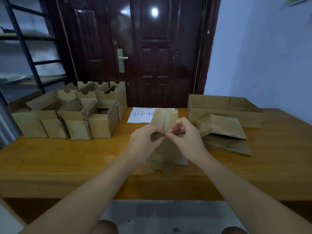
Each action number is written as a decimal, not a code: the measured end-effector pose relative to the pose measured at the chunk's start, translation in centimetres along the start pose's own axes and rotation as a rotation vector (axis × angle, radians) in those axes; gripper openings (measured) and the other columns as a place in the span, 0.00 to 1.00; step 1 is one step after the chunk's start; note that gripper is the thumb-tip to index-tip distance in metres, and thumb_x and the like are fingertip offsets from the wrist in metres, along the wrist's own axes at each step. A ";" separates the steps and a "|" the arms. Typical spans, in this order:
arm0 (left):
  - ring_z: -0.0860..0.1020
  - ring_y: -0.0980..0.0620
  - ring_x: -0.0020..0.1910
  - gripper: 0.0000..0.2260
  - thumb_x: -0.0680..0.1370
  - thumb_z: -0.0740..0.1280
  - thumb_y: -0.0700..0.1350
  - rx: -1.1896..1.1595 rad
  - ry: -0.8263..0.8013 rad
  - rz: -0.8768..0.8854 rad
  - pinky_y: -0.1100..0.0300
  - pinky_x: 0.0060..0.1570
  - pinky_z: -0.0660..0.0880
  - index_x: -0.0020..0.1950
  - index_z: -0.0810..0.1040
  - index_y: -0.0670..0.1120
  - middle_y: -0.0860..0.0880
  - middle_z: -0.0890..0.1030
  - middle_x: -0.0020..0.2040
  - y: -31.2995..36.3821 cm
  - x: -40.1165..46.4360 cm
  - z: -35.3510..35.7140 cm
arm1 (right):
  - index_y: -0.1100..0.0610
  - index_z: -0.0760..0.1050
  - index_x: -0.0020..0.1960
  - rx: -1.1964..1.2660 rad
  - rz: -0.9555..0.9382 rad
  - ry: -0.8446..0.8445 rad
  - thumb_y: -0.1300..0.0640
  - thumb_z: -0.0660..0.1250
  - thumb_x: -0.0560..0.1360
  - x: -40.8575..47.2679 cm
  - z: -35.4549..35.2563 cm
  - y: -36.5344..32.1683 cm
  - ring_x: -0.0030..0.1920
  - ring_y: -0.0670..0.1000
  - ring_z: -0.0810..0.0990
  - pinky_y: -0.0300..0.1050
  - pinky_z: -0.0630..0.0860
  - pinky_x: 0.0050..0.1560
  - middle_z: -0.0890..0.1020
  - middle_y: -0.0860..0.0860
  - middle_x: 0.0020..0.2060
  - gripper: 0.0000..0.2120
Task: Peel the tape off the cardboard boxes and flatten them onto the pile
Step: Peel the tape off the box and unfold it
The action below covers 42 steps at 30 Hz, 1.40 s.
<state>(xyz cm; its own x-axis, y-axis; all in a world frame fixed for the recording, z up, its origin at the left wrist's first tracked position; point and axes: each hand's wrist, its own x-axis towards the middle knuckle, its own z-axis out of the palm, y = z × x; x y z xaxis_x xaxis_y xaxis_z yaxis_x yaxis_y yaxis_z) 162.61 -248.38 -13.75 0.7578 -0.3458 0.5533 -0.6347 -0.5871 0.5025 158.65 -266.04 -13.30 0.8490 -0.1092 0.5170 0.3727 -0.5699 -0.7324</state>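
Both hands, left hand point(145, 141) and right hand point(187, 137), pinch tape with curled fingers on the flattened, creased box point(166, 119).

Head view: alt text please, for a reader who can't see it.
Both hands, left hand and right hand, pinch at a small cardboard box on a wooden table. Open boxes stand left; flattened cardboard lies right.

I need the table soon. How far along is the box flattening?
Done: a few flattened boxes lie piled at the right. In hand: the left hand and right hand pinch at the middle of one box on the table, apparently peeling tape. Left: a cluster of upright boxes at the left.
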 end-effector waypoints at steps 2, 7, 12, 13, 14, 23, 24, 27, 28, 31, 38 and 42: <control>0.77 0.62 0.52 0.05 0.79 0.72 0.54 0.011 0.018 0.010 0.63 0.53 0.73 0.53 0.84 0.58 0.61 0.81 0.51 0.0 -0.1 0.2 | 0.52 0.75 0.46 0.028 0.000 -0.017 0.58 0.75 0.75 0.0 -0.1 -0.1 0.46 0.43 0.81 0.35 0.78 0.48 0.83 0.46 0.42 0.09; 0.74 0.64 0.55 0.06 0.80 0.69 0.54 0.011 -0.023 -0.007 0.61 0.57 0.71 0.54 0.84 0.57 0.63 0.79 0.55 -0.3 0.1 0.7 | 0.45 0.82 0.51 -0.103 -0.073 -0.147 0.57 0.72 0.78 0.0 -1.1 0.3 0.53 0.42 0.77 0.41 0.77 0.56 0.82 0.42 0.47 0.06; 0.74 0.64 0.56 0.05 0.80 0.70 0.54 -0.047 -0.062 -0.074 0.60 0.57 0.73 0.52 0.85 0.56 0.63 0.78 0.55 -0.4 0.5 0.9 | 0.49 0.84 0.56 -0.245 -0.158 -0.103 0.56 0.74 0.76 0.0 -0.5 0.8 0.54 0.44 0.74 0.36 0.69 0.53 0.81 0.42 0.50 0.09; 0.74 0.64 0.56 0.05 0.80 0.70 0.54 -0.041 -0.068 -0.077 0.59 0.58 0.74 0.52 0.85 0.56 0.63 0.78 0.56 -0.4 0.5 0.9 | 0.49 0.85 0.54 -0.251 -0.164 -0.074 0.56 0.73 0.76 0.0 -0.2 0.9 0.54 0.45 0.74 0.35 0.69 0.52 0.81 0.42 0.49 0.08; 0.74 0.64 0.56 0.05 0.79 0.71 0.54 -0.040 -0.072 -0.079 0.59 0.59 0.74 0.52 0.85 0.56 0.63 0.79 0.56 -0.4 0.5 0.8 | 0.49 0.85 0.53 -0.244 -0.163 -0.051 0.56 0.73 0.76 0.0 0.0 1.0 0.53 0.45 0.74 0.34 0.69 0.52 0.81 0.42 0.49 0.06; 0.77 0.63 0.54 0.11 0.76 0.74 0.55 0.025 -0.080 -0.001 0.63 0.57 0.76 0.57 0.81 0.58 0.62 0.81 0.53 0.1 0.2 0.0 | 0.50 0.82 0.49 -0.254 -0.086 -0.155 0.59 0.68 0.80 -0.3 -0.2 0.7 0.67 0.46 0.67 0.48 0.65 0.70 0.77 0.46 0.67 0.06; 0.76 0.64 0.54 0.10 0.76 0.74 0.56 0.036 -0.076 0.027 0.65 0.56 0.74 0.56 0.82 0.58 0.62 0.81 0.53 0.0 0.2 0.1 | 0.49 0.81 0.49 -0.246 -0.066 -0.182 0.59 0.67 0.80 -0.2 -0.4 0.5 0.70 0.46 0.66 0.49 0.63 0.72 0.75 0.45 0.70 0.07; 0.72 0.68 0.56 0.09 0.77 0.72 0.58 0.064 -0.076 0.029 0.74 0.52 0.62 0.55 0.84 0.59 0.64 0.79 0.58 -0.1 0.3 0.1 | 0.45 0.80 0.48 -0.204 -0.018 -0.232 0.57 0.66 0.81 -0.3 -0.9 0.0 0.74 0.47 0.62 0.51 0.59 0.74 0.70 0.43 0.75 0.08; 0.71 0.68 0.56 0.09 0.77 0.72 0.58 0.078 -0.079 0.024 0.74 0.52 0.61 0.55 0.84 0.59 0.64 0.78 0.59 -0.2 0.2 0.2 | 0.44 0.79 0.48 -0.194 -0.007 -0.242 0.57 0.67 0.81 -0.3 -1.0 -0.1 0.75 0.47 0.61 0.52 0.59 0.74 0.69 0.42 0.75 0.09; 0.70 0.67 0.56 0.10 0.77 0.71 0.59 0.114 -0.078 0.038 0.68 0.56 0.66 0.56 0.85 0.58 0.64 0.77 0.60 -0.3 0.1 0.5 | 0.43 0.79 0.46 -0.218 0.004 -0.279 0.57 0.67 0.81 -0.2 -1.3 -0.4 0.77 0.49 0.58 0.56 0.57 0.76 0.67 0.42 0.76 0.09; 0.74 0.59 0.63 0.08 0.77 0.72 0.56 0.215 -0.104 0.156 0.59 0.59 0.77 0.54 0.85 0.57 0.55 0.74 0.64 -0.7 -0.5 1.2 | 0.44 0.80 0.45 -0.265 -0.029 -0.373 0.56 0.69 0.80 -0.7 -2.0 -0.3 0.73 0.41 0.58 0.47 0.56 0.74 0.63 0.42 0.78 0.08; 0.68 0.60 0.66 0.06 0.81 0.69 0.53 0.060 -0.129 0.061 0.61 0.64 0.71 0.55 0.84 0.54 0.58 0.70 0.64 -0.7 -0.6 1.4 | 0.43 0.79 0.55 -0.259 -0.088 -0.256 0.56 0.70 0.79 -1.1 -1.6 0.4 0.75 0.46 0.63 0.52 0.60 0.75 0.68 0.43 0.76 0.09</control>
<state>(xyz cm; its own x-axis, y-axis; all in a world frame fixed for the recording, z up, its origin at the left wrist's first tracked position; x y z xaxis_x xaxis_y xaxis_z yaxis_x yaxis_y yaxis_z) 162.83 -248.74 -15.38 0.7335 -0.4712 0.4899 -0.6732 -0.6030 0.4279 157.27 -267.46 -13.43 0.8963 0.1377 0.4216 0.3690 -0.7588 -0.5367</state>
